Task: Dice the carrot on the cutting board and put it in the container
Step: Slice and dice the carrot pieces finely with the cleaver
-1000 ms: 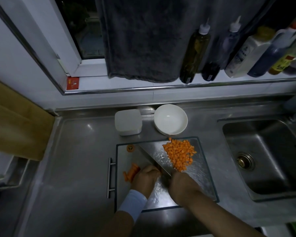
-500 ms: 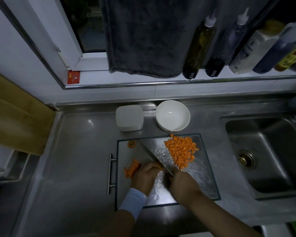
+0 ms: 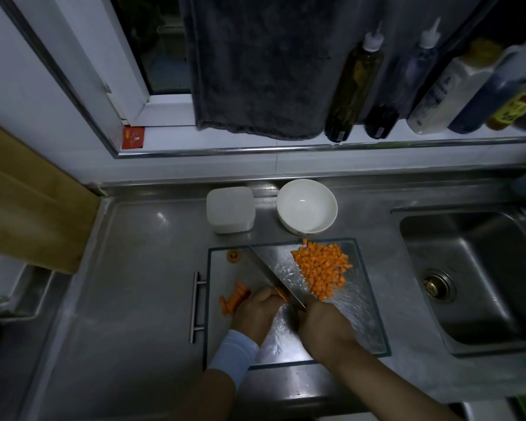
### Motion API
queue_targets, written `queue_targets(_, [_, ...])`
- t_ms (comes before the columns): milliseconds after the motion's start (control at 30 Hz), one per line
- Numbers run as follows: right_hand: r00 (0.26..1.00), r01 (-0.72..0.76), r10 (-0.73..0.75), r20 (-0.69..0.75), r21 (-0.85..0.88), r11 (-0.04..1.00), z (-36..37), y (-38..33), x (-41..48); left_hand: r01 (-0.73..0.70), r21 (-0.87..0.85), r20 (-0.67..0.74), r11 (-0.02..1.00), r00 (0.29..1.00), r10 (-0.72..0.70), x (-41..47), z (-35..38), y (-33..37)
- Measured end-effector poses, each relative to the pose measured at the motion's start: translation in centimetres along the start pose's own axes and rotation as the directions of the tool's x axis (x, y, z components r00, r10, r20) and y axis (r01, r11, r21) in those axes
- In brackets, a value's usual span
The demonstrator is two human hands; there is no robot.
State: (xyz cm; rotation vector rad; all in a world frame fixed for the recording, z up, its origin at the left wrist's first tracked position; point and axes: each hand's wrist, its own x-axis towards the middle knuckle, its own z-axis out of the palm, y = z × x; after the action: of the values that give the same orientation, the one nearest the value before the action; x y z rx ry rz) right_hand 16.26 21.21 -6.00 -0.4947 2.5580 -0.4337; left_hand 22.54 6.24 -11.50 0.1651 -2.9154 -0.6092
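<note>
A glass cutting board [image 3: 365, 323] lies on the steel counter. A heap of diced carrot [image 3: 322, 270] sits on its far right part. My right hand [image 3: 324, 325] grips the handle of a broad cleaver [image 3: 274, 270], whose blade runs diagonally up-left. My left hand [image 3: 255, 309] has curled fingers pressing a carrot strip [image 3: 282, 293] against the blade. Several uncut carrot sticks [image 3: 233, 299] lie left of that hand. A white bowl [image 3: 306, 205] and a white lidded container [image 3: 230, 209] stand just beyond the board.
A steel sink [image 3: 480, 278] opens to the right. Bottles [image 3: 351, 83] line the window sill, with a dark towel [image 3: 261, 65] hanging over it. A wooden board [image 3: 28, 205] leans at the left. A drawer handle [image 3: 196, 306] sits by the cutting board's left edge.
Both hands stay at the same spot on the board with the cleaver working the carrot strip; the view has tilted slightly. The dice heap is unchanged.
</note>
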Motion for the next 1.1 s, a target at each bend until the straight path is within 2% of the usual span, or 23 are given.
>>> queue_targets(67, [1.000, 0.014, -0.014, -0.021, -0.001, 1.000, 0.0, 0.0, -0.4, -0.057, -0.150, -0.011, 0.987, 0.998, 0.056, 0.1, 0.6, -0.8])
queue_targets(100, [1.000, 0.017, -0.017, -0.025, -0.002, 1.000, -0.1, 0.0, -0.6, -0.065, -0.168, -0.012, 0.984, 0.998, 0.064, 0.2, 0.7, -0.8])
queue_targets(567, [1.000, 0.008, -0.008, 0.008, -0.057, 0.998, -0.4, 0.6, -1.6, -0.072, -0.193, -0.028, 0.979, 0.997, 0.068, 0.1, 2.1, -1.4])
queue_targets(833, [0.998, 0.016, -0.014, 0.056, -0.045, 0.999, -0.3, 0.5, -1.1, -0.066, -0.122, 0.022, 0.990, 0.997, 0.069, 0.1, 2.2, -1.5])
queue_targets(1100, [0.994, 0.024, -0.017, 0.107, -0.059, 0.998, -0.3, 0.4, 0.3, -0.064, -0.188, -0.018, 0.980, 0.998, 0.061, 0.3, 1.6, -1.1])
